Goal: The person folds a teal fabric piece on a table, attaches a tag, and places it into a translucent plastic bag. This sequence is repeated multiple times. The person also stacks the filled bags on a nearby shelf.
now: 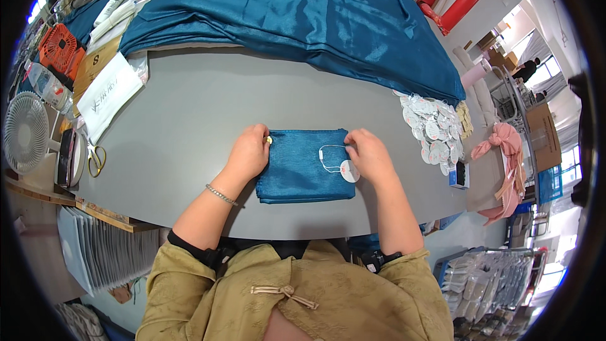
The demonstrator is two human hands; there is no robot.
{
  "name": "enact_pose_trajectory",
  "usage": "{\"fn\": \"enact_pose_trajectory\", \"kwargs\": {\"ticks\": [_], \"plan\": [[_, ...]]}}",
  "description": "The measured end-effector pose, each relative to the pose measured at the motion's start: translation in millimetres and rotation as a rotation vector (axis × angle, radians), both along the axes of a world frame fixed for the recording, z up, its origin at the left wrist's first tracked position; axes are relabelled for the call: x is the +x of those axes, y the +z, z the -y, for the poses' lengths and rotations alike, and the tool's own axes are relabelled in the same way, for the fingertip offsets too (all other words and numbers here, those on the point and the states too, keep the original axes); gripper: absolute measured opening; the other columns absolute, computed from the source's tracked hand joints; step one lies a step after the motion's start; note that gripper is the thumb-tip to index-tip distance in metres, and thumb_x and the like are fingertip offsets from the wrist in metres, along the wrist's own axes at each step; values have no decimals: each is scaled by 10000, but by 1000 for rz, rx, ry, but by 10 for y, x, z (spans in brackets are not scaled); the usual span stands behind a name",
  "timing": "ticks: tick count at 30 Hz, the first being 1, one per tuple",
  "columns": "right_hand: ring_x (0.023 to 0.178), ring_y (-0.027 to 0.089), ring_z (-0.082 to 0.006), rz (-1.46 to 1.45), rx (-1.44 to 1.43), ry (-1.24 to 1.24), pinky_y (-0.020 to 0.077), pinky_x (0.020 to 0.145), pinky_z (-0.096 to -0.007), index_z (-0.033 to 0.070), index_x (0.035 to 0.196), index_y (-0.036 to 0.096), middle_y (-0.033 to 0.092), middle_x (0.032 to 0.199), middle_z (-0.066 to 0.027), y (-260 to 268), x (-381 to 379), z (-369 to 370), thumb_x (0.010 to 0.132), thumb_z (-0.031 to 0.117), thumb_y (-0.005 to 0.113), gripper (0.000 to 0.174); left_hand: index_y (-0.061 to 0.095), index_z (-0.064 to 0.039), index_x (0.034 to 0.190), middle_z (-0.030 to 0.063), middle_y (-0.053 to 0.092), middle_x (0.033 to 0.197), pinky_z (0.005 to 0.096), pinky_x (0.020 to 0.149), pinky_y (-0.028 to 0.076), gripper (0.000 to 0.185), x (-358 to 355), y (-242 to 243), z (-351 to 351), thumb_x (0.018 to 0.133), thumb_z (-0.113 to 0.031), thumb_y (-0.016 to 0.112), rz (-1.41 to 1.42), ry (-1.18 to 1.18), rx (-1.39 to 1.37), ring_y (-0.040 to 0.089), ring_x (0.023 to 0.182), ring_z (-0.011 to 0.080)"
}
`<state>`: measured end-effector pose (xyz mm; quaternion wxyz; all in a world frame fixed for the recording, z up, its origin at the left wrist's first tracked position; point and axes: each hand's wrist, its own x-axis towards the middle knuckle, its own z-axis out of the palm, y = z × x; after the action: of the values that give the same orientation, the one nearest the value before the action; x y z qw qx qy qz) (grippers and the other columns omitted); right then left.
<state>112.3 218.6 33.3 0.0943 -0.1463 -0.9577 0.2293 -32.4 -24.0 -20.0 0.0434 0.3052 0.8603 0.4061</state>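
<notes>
A folded piece of teal satin fabric (298, 170) lies flat on the grey table before me. My left hand (248, 151) grips its upper left edge; a small gold-coloured piece (269, 140) shows at those fingertips. At the upper right edge, my right hand (371, 156) pinches the fabric with thumb and fingers. A round white hang tag (350, 171) rests on the lower right part of the fabric, partly over its edge. Its white string (324, 163) loops across the cloth and runs up to my right fingers, which hide its end.
Wide teal satin (293, 9) covers the table's far side. Many loose round tags (433, 128) are heaped at right, near a small box (459, 175). On the left are a white printed bag (110, 97), scissors (97, 161), a white fan (26, 132) and a plastic bottle (49, 87).
</notes>
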Motion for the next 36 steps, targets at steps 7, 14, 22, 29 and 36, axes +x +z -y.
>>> {"fn": "enact_pose_trajectory", "kwargs": {"ticks": [7, 14, 22, 29, 36], "plan": [[843, 620, -304, 0, 100, 78, 515, 742, -381, 70, 922, 634, 629, 856, -104, 110, -90, 123, 844, 89, 630, 81, 540, -10, 1000, 201, 607, 940, 454, 757, 496, 150, -34, 5, 17, 868, -60, 594, 91, -51, -73, 599, 867, 387], [843, 637, -300, -152, -42, 177, 521, 739, -380, 55, 921, 655, 663, 914, -104, 93, -317, 496, 866, 155, 621, 120, 540, -9, 958, 184, 612, 836, 422, 695, 495, 138, -29, 19, 30, 862, -68, 619, -8, -39, -6, 606, 763, 358], [769, 611, -339, 3, 176, -15, 498, 701, -422, 25, 740, 601, 635, 794, -154, -196, -813, 1011, 812, 258, 700, 263, 556, -6, 912, 199, 622, 890, 454, 746, 499, 121, -65, 87, 51, 860, -95, 620, 77, -48, -110, 606, 840, 392], [811, 633, -337, -85, -75, 202, 515, 730, -424, 40, 861, 647, 640, 853, -145, -290, -781, 1057, 828, 146, 675, 115, 594, 14, 871, 215, 621, 901, 450, 751, 499, 102, -114, 31, 73, 855, -86, 600, 99, -79, -49, 603, 843, 402], [817, 624, -344, 56, -132, 81, 507, 744, -426, 30, 824, 667, 645, 867, -158, -264, -868, 1109, 817, 126, 651, 98, 583, 15, 872, 219, 618, 905, 454, 762, 490, 74, -156, 11, 96, 853, -49, 553, 136, -121, -54, 590, 856, 414]]}}
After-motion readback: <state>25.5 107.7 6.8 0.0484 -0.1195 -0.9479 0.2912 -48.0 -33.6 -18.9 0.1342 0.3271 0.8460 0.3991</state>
